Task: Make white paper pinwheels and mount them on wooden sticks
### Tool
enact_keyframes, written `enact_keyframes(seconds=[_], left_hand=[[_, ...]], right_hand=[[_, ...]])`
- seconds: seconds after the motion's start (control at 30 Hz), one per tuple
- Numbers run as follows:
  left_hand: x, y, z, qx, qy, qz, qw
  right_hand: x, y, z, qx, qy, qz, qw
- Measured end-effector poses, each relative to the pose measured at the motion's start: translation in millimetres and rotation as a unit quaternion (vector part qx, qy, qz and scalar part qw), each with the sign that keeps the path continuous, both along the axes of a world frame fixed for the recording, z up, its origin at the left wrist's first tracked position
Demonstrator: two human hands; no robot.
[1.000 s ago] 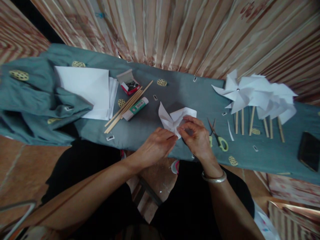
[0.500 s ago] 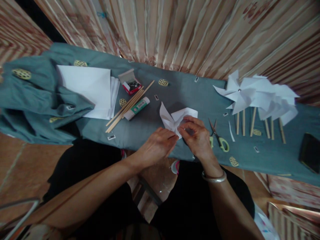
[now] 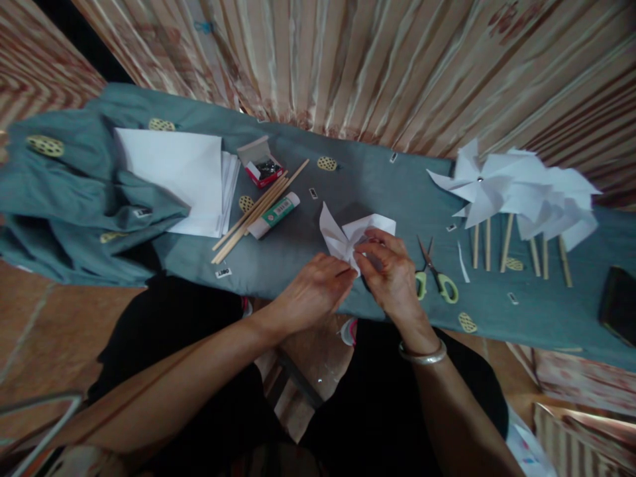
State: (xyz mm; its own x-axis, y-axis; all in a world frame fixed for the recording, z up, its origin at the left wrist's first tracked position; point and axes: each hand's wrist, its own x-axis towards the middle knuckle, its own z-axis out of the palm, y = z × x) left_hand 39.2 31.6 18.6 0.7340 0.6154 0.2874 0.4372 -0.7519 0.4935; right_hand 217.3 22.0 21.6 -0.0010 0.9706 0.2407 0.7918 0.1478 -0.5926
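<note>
A white paper pinwheel (image 3: 334, 228), partly folded and without a stick in sight, sits between both hands over the front edge of the table. My left hand (image 3: 320, 288) is closed on its lower left part, fingertips pressed together. From the right, my right hand (image 3: 390, 268) pinches the paper close to its centre with thumb and forefinger. Fingers cover the middle of the pinwheel, so whether anything small is held there is hidden. Green-handled scissors (image 3: 437, 275) lie slightly open just right of my right hand.
Left on the cloth-covered table (image 3: 377, 182) are a paper stack (image 3: 171, 179), wooden sticks (image 3: 261, 209), a glue stick (image 3: 274, 215) and an open red box (image 3: 263, 169). Finished pinwheels (image 3: 484, 179) on sticks, a paper strip (image 3: 463, 262) and a dark object (image 3: 619, 305) lie right.
My right hand's fingers have shifted very slightly at the paper's centre. Otherwise both hands keep their hold, and the whole view has moved a little.
</note>
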Motion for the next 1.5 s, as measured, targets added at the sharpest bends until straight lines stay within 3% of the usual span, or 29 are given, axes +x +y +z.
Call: enact_keyframes(seconds=[0.93,1.23,1.5], left_hand=[[0.7,-0.1,0.7,-0.007,0.02,0.007,1.0],[0.7,0.5,0.5,-0.007,0.018,0.005,1.0],[0.8,0.9,1.1,0.012,0.036,0.013,0.999]], right_hand=[[-0.4,2.4,-7.5,0.042,-0.043,0.009,0.998],[0.7,-7.6,-4.2,0.049,-0.142,0.063,0.987],[-5.7,-27.3,-15.2,0.033,-0.209,0.053,0.976]])
